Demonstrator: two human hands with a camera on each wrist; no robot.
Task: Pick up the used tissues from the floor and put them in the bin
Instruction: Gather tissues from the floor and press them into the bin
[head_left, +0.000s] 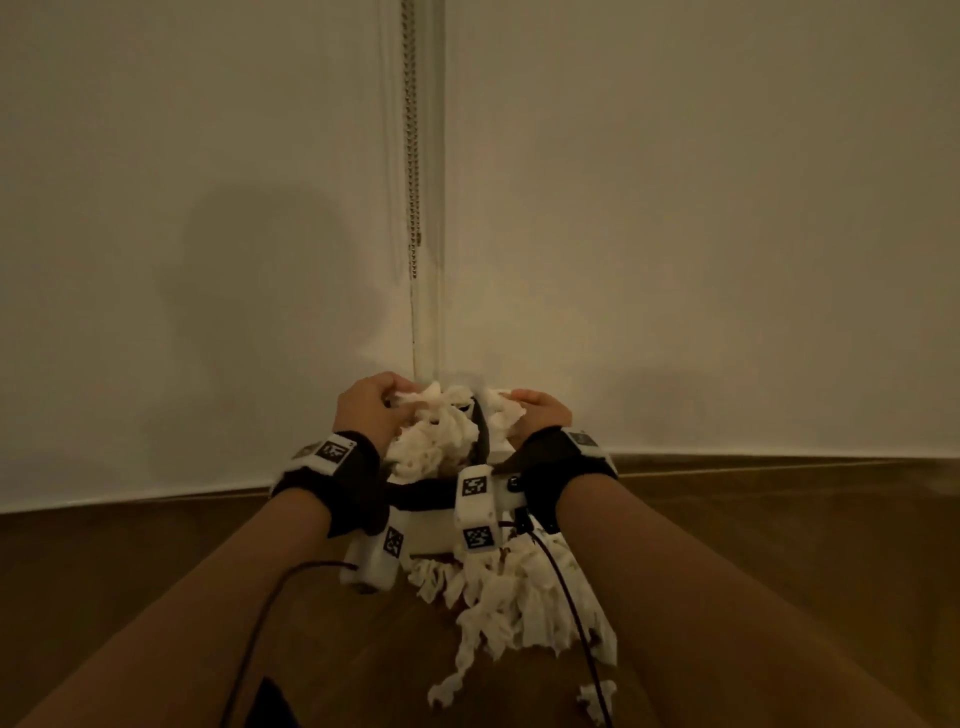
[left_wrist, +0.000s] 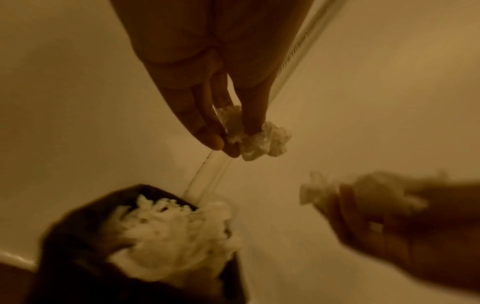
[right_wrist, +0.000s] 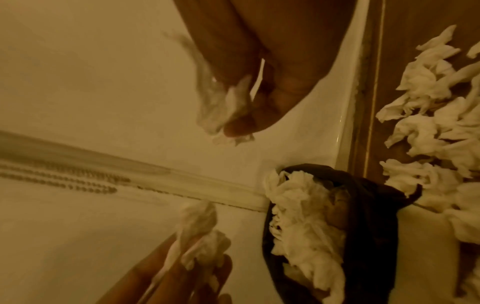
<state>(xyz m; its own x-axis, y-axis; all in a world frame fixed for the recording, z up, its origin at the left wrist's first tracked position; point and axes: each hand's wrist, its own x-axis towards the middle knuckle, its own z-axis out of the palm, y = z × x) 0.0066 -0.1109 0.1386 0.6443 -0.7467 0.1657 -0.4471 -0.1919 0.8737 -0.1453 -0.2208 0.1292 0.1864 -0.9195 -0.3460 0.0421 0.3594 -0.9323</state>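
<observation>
- Nearest, behind both wrists: loose tissues (head_left: 524, 603) on the wooden floor (head_left: 779, 571), not yet gathered.
- Below the two grips: bin (right_wrist: 369, 205), black-lined, heaped with tissue already.
- At the grips: left hand (left_wrist: 207, 107) pinching a crumpled tissue (left_wrist: 259, 139) in its fingertips; right hand (right_wrist: 259, 82) clutching another wad (right_wrist: 221, 107) — both above the bin.
- Beyond: white wall, bead chain (head_left: 413, 156).
- Step in hand, seemingly: dropping. Next — letting go squarely over the heap, perhaps pressing down to stop overflow.
</observation>
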